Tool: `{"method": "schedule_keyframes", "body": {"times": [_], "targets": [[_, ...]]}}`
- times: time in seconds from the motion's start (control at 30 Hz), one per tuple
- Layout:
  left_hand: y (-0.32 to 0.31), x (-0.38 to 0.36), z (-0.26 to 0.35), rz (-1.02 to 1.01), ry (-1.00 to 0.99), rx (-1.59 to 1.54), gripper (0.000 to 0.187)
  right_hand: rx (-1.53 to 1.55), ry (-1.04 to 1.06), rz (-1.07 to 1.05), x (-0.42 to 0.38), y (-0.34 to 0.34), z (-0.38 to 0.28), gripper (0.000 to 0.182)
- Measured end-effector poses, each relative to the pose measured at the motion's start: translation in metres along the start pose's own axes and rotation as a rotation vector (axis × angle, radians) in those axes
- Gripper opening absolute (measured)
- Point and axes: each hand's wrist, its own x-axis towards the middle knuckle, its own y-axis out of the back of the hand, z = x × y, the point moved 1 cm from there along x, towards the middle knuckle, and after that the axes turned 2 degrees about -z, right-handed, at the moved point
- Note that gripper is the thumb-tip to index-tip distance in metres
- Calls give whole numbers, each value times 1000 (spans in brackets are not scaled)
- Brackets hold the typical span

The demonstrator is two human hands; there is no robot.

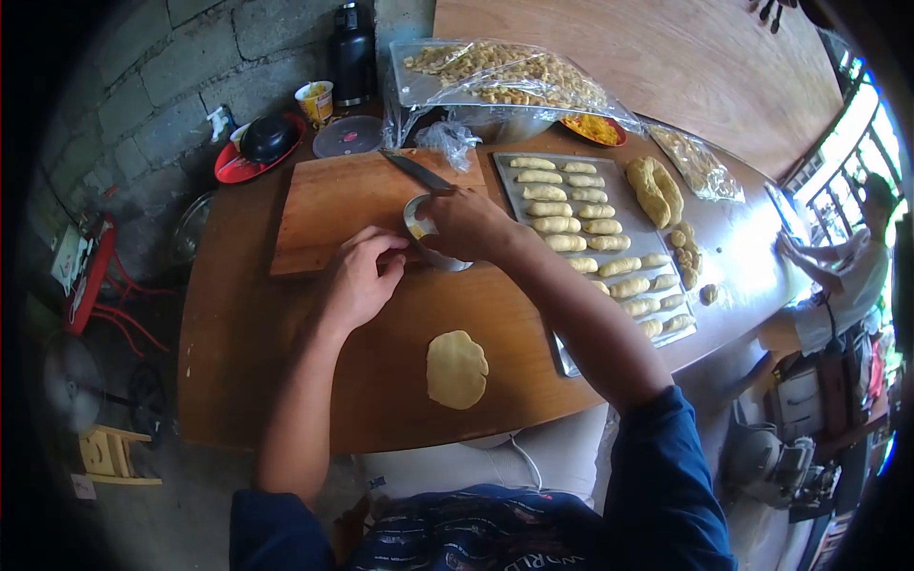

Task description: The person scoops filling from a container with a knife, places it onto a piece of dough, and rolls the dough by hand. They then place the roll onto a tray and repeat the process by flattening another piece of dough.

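Note:
My right hand (466, 224) reaches over a small metal bowl (447, 261), its fingers down inside the rim and mostly hidden. Just left of the bowl is my left hand (360, 276), loosely bent with thumb apart and nothing visible in it. A knife (416, 171) lies on the wooden cutting board (328, 205), its handle end close to my right hand. Nearer to me, a flat round of dough (457, 369) rests on the brown table (381, 390).
Rows of rolled dough pieces fill a metal tray (519, 202) on the right. Beyond it are a dough lump (654, 192) and small dough balls (685, 249). A plastic-covered tray (419, 88) and black flask (351, 57) stand behind. Another person (852, 276) is at the far right.

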Motion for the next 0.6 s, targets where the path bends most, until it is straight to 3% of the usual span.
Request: {"method": "schedule_keyframes", "body": {"times": [0.6], "targets": [[4, -1, 5, -26, 10, 93, 23, -174, -89, -112, 12, -4, -17, 33]]}}
